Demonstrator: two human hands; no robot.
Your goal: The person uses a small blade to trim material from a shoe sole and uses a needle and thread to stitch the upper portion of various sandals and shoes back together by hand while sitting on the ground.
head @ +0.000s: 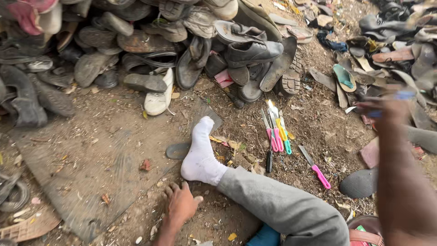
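Right hand (387, 107) is up at the right edge, motion-blurred, with something blue (403, 96) at its fingertips; whether the fingers are clamped on it or loose, I can't tell through the blur. That blue thing looks slim, its long axis running roughly left to right, and its shape is too smeared to say more.

Left hand (181, 202) is down on the dirt ground (114, 136), palm flat, fingers spread, holding nothing, just beside the white-socked foot (200, 155) and the grey trouser leg (282, 209).

Just past the foot, a cluster of knives (275, 132) lies on the ground, handles pink, yellow, green and black, blades pointing away toward the heap. One more pink-handled knife (315, 167) lies apart to the right, slanting, blade up-left.

Behind them rises a big heap of worn shoes (150, 41), dusty grey and black, with a black lace-up shoe (252, 52) on top and a white shoe (159, 95) at its foot. More soles and sandals (396, 45) spread along the right.
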